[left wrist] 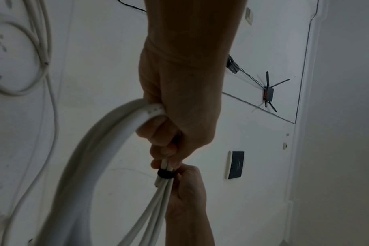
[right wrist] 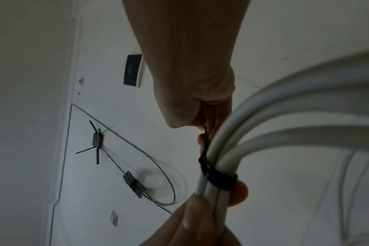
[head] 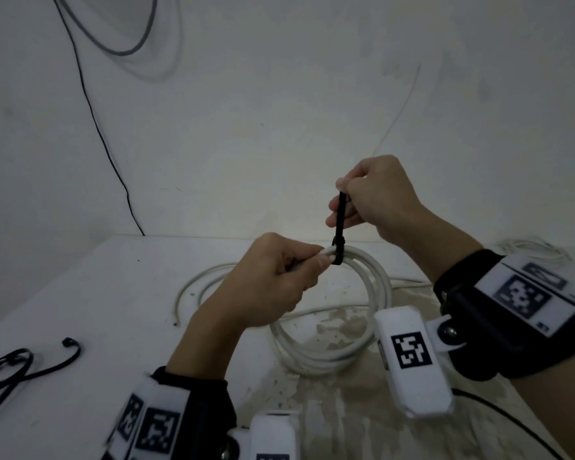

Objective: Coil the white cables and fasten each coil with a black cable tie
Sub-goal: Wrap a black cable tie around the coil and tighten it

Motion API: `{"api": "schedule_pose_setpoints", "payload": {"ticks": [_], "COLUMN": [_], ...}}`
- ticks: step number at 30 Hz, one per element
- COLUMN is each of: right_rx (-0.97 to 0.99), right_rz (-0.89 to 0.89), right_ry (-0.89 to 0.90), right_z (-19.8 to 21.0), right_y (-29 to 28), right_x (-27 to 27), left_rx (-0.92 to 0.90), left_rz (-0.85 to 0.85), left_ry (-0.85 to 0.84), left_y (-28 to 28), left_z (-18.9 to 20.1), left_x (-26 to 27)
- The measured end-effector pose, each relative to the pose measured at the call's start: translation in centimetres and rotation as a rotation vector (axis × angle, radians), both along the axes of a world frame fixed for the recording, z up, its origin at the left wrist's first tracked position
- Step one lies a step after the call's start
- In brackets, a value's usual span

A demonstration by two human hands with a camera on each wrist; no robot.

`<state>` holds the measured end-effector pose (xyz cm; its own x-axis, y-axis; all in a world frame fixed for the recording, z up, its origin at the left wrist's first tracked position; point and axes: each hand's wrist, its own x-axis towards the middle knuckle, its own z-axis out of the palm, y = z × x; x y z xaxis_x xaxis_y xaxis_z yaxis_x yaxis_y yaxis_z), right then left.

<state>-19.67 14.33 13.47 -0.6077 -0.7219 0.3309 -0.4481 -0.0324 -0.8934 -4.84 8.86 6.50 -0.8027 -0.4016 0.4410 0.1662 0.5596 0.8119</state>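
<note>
A coil of white cable (head: 372, 287) is held up over the white table (head: 97, 293). My left hand (head: 273, 277) grips the bundled strands at the coil's top. A black cable tie (head: 339, 227) is looped round those strands right beside my left fingertips. My right hand (head: 369, 197) pinches the tie's free tail and holds it straight up above the loop. The left wrist view shows the black band (left wrist: 165, 174) round the white cable (left wrist: 95, 166). In the right wrist view the tie (right wrist: 219, 179) cinches several strands (right wrist: 263, 133).
Spare black cable ties (head: 24, 363) lie at the table's front left. A loose white cable end (head: 193, 287) curves left of the coil, and more white cable (head: 531, 250) sits at the far right. A thin black wire (head: 103, 141) runs down the wall behind.
</note>
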Motion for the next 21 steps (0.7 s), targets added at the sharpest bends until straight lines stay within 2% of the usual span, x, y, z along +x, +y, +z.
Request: {"api": "schedule_pose_setpoints", "payload": {"ticks": [2, 5, 8, 10, 12, 15, 21], "right_rx": [0.002, 0.018, 0.163, 0.28, 0.29, 0.211, 0.125], "right_rz": [0.015, 0.177, 0.332, 0.37, 0.411, 0.401, 0.334], "right_ry": [0.0, -0.037, -0.083, -0.013, 0.086, 0.139, 0.071], "right_z": [0.0, 0.7, 1.4, 1.1, 0.5, -0.1, -1.3], "right_y": [-0.2, 0.3, 1.9, 2.9, 3.5, 3.7, 3.2], "right_x": [0.1, 0.4, 0.4, 0.5, 0.8, 1.1, 1.5], "left_rx": [0.033, 0.089, 0.162, 0.17, 0.139, 0.106, 0.063], "left_rz": [-0.009, 0.003, 0.016, 0.033, 0.06, 0.089, 0.151], "left_ry": [0.012, 0.076, 0.174, 0.203, 0.21, 0.211, 0.21], "left_y": [-0.2, -0.6, -1.0, -1.2, -1.2, -1.0, -1.1], "left_z": [-0.1, -0.4, -0.2, 0.2, 0.5, 0.6, 0.4], "left_x": [0.1, 0.3, 0.8, 1.0, 1.2, 1.2, 1.1]}}
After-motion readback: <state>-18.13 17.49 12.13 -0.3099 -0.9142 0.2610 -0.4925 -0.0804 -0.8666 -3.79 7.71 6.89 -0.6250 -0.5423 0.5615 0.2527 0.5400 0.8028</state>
